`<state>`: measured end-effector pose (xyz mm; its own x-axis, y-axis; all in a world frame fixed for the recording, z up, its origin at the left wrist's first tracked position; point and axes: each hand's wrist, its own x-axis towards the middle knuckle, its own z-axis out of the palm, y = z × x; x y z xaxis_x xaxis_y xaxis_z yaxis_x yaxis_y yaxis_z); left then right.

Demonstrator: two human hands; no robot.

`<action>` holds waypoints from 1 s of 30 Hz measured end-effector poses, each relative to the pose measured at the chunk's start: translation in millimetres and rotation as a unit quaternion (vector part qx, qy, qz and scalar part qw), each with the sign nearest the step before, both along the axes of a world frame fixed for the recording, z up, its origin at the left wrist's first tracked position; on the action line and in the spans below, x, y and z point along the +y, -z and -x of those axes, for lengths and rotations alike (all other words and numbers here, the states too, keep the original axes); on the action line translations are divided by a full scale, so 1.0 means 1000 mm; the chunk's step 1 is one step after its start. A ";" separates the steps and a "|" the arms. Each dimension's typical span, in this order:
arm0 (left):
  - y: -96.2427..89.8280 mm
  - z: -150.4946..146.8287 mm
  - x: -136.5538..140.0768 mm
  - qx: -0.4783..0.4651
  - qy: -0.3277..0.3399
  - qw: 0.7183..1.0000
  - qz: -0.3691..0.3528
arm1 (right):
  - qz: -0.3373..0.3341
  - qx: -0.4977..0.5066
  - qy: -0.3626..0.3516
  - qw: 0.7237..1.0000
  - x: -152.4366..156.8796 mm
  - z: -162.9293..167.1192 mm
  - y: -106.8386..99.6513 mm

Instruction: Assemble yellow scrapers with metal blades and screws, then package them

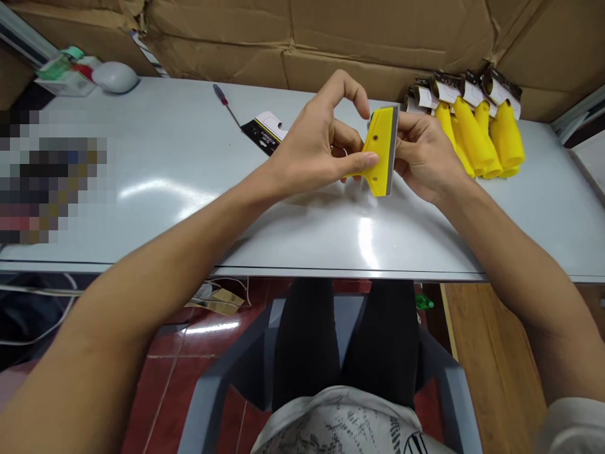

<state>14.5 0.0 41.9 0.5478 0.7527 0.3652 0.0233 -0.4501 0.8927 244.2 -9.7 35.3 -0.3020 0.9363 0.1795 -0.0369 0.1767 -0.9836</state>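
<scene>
Above the white table, a yellow scraper (380,151) with a metal blade strip along its right edge is held up. My left hand (326,142) is closed around its narrow handle end, the thumb lying flat on the yellow face and the index finger arched above. At the blade edge my right hand (423,151) is closed, its thumb and fingers pinching there; the fingertips are partly hidden behind the scraper. Behind my left wrist lies a black and white packaging card (263,133). A screwdriver (225,104) rests beside this card, its tip pointing towards it.
Several yellow handled tools (477,135) with black and white cards are piled at the back right. A white rounded object (115,77) and a small box (66,79) stand at the back left. Brown cardboard (331,38) lines the table's rear. A blurred patch covers the left side.
</scene>
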 end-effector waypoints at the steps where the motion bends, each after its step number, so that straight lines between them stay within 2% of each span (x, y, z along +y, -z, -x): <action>1: 0.000 0.000 0.000 0.000 0.001 1.000 0.000 | 0.000 0.002 0.001 1.000 0.000 -0.001 0.000; 7: 0.003 -0.001 0.003 0.005 0.005 1.000 -0.011 | 0.001 -0.006 0.044 0.999 0.000 -0.003 0.001; 14: 0.007 -0.002 0.001 0.025 -0.012 0.998 -0.052 | 0.048 0.001 0.045 0.998 -0.015 0.002 -0.004; 19: 0.010 -0.006 0.001 0.011 -0.003 0.997 -0.079 | 0.056 -0.008 0.043 0.998 -0.017 -0.001 -0.007; 23: 0.015 -0.008 0.006 0.007 -0.023 0.996 -0.085 | 0.040 0.023 0.030 0.998 -0.014 -0.002 -0.009; 27: 0.015 0.001 0.020 0.020 -0.046 0.995 -0.086 | 0.021 0.009 0.004 1.000 -0.012 -0.002 -0.007; 30: 0.010 0.018 0.040 0.007 -0.075 0.994 -0.081 | -0.032 -0.019 0.065 0.997 -0.009 -0.004 -0.001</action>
